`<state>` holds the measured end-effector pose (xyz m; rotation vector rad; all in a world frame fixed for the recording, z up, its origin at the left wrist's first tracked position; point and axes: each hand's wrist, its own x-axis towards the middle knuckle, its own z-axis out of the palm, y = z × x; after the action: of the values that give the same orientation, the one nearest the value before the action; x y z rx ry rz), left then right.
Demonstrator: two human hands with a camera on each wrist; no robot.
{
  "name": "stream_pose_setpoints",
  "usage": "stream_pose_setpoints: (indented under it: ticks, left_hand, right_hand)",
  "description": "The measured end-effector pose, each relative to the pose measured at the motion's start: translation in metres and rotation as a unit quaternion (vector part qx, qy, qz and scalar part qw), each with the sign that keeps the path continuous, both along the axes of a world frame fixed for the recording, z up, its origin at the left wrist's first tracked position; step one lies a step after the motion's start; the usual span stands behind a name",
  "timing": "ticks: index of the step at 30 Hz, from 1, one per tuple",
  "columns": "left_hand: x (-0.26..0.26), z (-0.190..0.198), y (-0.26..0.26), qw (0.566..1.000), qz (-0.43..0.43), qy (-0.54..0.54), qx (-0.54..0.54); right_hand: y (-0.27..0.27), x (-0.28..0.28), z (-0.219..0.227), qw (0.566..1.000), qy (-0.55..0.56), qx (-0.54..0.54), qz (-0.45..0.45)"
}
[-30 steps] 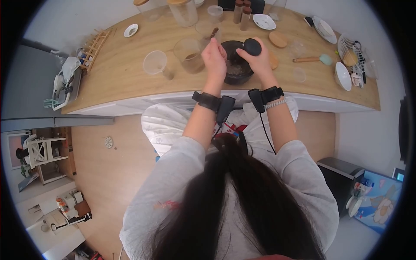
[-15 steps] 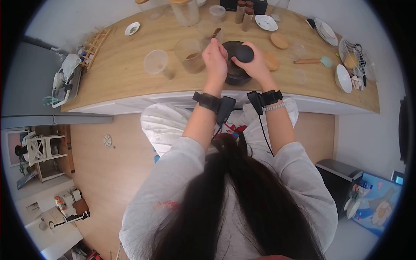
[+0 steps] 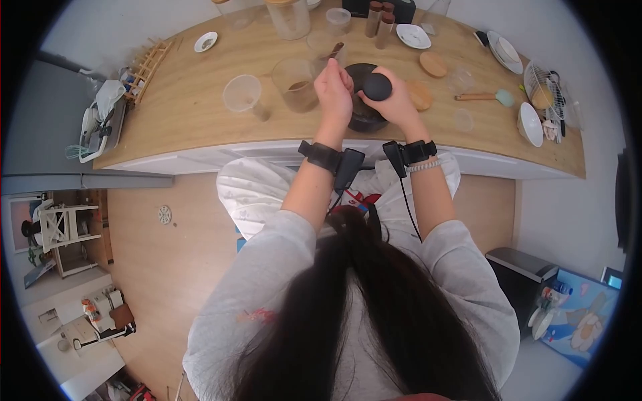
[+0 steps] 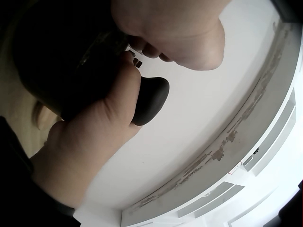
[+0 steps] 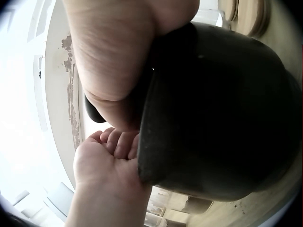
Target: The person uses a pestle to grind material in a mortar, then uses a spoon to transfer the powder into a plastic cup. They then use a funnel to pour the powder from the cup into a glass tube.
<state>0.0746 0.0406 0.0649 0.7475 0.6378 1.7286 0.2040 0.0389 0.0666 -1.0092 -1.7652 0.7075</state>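
In the head view a black bowl [image 3: 366, 120] stands near the counter's front edge. My left hand [image 3: 334, 97] is at its left rim with fingers curled over the edge; in the right wrist view this hand [image 5: 111, 165] presses against the bowl's wall [image 5: 213, 127]. My right hand [image 3: 399, 103] grips a tool with a round black knob [image 3: 377, 87] above the bowl. The left wrist view shows the knob [image 4: 151, 100] beside the right thumb. The tool's lower end and the bowl's contents are mostly hidden. A brown stick [image 3: 336, 50] rises just beyond the left hand.
Left of the bowl stand a clear jar [image 3: 294, 87] and a clear cup [image 3: 242, 93]. Round wooden lids [image 3: 433, 64], a spatula [image 3: 476, 97] and a white bowl [image 3: 529, 125] lie to the right. Brown-capped bottles [image 3: 385, 30] and a white dish [image 3: 413, 37] are behind.
My right hand and the black knob have moved left and slightly toward me, closer to my left hand. The left hand keeps its place at the rim.
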Motion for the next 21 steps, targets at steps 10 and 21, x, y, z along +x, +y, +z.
stream_pose_setpoints:
  ticks: [10, 21]
  left_hand:
    - [-0.001, -0.001, 0.0, 1.0, 0.005, 0.001, 0.007]
    - [0.0, 0.001, 0.0, 1.0, 0.008, 0.004, 0.005]
  right_hand:
    - [0.001, 0.005, -0.001, 0.968, 0.226, -0.086, -0.061]
    - [0.009, 0.013, -0.007, 0.881, 0.439, -0.15, -0.09]
